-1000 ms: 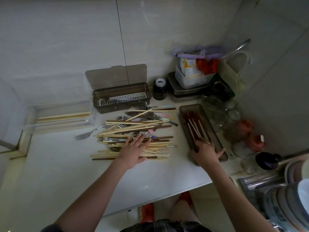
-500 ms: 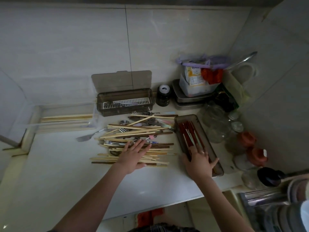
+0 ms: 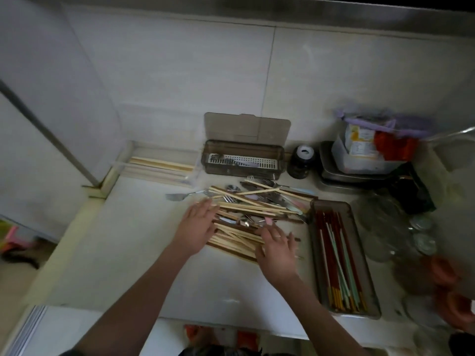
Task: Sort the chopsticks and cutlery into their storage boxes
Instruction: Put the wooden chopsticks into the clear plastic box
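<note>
A mixed pile of wooden chopsticks and metal cutlery (image 3: pixel 253 213) lies on the white counter. My left hand (image 3: pixel 199 226) rests flat on the pile's left end, fingers spread. My right hand (image 3: pixel 276 249) lies flat on the pile's near right corner, fingers apart, holding nothing. A single fork (image 3: pixel 180 196) sticks out to the left. To the right stands a long brown tray (image 3: pixel 370 286) with red, white and green chopsticks. Behind the pile an open brown cutlery box (image 3: pixel 243 160) holds some cutlery. A clear box (image 3: pixel 159 165) at the back left holds pale chopsticks.
A dark jar (image 3: pixel 302 160) stands right of the cutlery box. Stacked metal tins and a plastic tub (image 3: pixel 359 160) fill the back right corner. Glass jars (image 3: pixel 393 227) and orange lids (image 3: pixel 447 276) crowd the right side. The counter's front edge runs below my forearms.
My right hand has left the brown tray and moved left onto the pile. My left hand stays on the pile. The camera has shifted, so everything sits further right in view.
</note>
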Demonstrator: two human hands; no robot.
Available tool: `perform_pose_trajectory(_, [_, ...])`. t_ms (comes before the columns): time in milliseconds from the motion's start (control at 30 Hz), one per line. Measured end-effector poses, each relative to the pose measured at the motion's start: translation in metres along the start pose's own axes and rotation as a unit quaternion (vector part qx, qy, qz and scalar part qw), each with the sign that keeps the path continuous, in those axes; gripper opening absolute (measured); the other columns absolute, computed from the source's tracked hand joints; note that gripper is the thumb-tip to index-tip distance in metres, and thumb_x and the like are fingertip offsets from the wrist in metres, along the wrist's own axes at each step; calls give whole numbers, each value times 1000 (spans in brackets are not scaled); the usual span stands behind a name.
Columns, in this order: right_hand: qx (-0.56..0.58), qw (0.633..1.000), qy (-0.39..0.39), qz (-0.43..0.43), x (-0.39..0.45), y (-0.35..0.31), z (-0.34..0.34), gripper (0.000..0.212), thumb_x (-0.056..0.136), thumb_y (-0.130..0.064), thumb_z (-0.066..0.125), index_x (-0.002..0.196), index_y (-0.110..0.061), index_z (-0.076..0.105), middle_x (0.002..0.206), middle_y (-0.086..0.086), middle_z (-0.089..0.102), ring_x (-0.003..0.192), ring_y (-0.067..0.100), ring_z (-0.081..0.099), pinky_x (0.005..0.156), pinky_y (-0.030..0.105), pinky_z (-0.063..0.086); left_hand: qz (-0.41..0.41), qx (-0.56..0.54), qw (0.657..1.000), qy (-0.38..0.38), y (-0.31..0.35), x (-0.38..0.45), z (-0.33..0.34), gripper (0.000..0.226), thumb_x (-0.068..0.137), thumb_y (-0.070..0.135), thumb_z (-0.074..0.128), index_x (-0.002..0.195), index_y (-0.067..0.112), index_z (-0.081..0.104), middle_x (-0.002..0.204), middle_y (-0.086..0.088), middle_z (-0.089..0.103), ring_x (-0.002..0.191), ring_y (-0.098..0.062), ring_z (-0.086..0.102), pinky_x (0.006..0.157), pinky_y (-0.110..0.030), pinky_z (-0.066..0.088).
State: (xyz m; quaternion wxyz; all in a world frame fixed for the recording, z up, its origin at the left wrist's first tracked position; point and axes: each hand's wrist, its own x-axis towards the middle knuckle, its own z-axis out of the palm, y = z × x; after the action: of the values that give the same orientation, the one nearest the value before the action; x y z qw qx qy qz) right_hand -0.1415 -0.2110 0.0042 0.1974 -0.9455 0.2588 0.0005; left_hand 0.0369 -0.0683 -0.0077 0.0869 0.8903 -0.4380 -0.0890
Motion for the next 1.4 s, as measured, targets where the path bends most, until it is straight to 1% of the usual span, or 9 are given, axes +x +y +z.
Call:
perform_pose_trajectory(200, [1, 999, -25, -25, 13, -38, 21, 38, 96, -26, 42, 133, -30, 42, 147, -8, 34, 142, 14, 17, 116, 48, 4, -90, 61, 993, 40, -77, 10, -38, 61, 92, 22, 48, 146, 18, 20, 156, -4, 12, 143, -19, 11, 115, -36, 7])
perform_pose_trajectory(433, [-9, 999, -12, 32, 27, -78, 38, 43, 94, -34, 47, 137, -30, 38, 149, -7, 32, 144, 17, 14, 116, 49, 2, -80, 107, 991, -7, -141, 52, -69, 72, 92, 21, 50, 148, 13, 7, 156, -7, 11, 144, -20, 9, 116, -38, 10])
perform_pose_trajectory(600, [-49, 995, -75, -38, 19, -89, 63, 64, 98, -31, 39, 144, -50, -1, 155, -16, -12, 144, 15, -19, 114, 50, -10, -42, 181, 982, -42, -156, 74, -74, 40, 93, 21, 46, 133, 19, 40, 131, -5, 48, 126, -22, 40, 109, -42, 22])
perform_pose_trajectory(733, [-150, 979, -128, -54, 15, -92, 80, 58, 89, -39, 32, 145, -44, 18, 150, -8, 35, 139, 21, 22, 108, 50, 4, 12, 207, 978, -17, -154, 80, -78, 34, 83, 1, 47, 112, 17, 54, 113, -4, 53, 111, -24, 48, 88, -36, 41])
perform_pose_trajectory(800, [-162, 975, -147, -39, 21, -88, 86, 62, 89, -37, 33, 147, -40, 13, 147, -9, 41, 140, 20, 23, 108, 50, 6, 18, 175, 984, 5, -152, 77, -76, 38, 82, -1, 47, 114, 18, 52, 115, -3, 51, 112, -24, 45, 77, -36, 45])
perform_pose_trajectory(900, [-142, 986, -91, -19, 39, -81, 76, 76, 95, -17, 37, 144, -47, -13, 157, -14, 1, 143, 19, -13, 113, 47, -2, 23, 164, 986, 22, -144, 68, -77, 43, 81, -1, 51, 118, 20, 50, 118, -2, 48, 112, -24, 43, 67, -33, 40])
perform_pose_trajectory(967, [-150, 982, -111, -13, 47, -79, 70, 84, 94, -4, 38, 145, -44, -15, 148, -17, -26, 138, 15, -28, 112, 52, -7, 28, 155, 986, 61, -138, 59, -82, 43, 77, -1, 57, 115, 19, 54, 114, -4, 52, 107, -27, 46, 63, -32, 36])
perform_pose_trajectory(1133, [-164, 981, -108, -4, 75, -76, 60, 84, 92, 3, 37, 148, -38, -11, 156, -13, -18, 142, 14, -23, 114, 53, -5, 64, 164, 972, 155, -128, 25, -95, 49, 37, -8, 77, 79, 12, 63, 74, -7, 57, 67, -31, 56, 47, -30, 42])
perform_pose_trajectory(1400, [-182, 976, -120, -16, 95, -66, 48, 76, 96, -2, 32, 148, -36, -11, 157, -10, -17, 144, 15, -20, 118, 46, -2, 62, 138, 973, 174, -95, -43, -61, 33, 56, 5, 62, 86, 18, 58, 78, -4, 56, 71, -29, 55, 52, -34, 46])
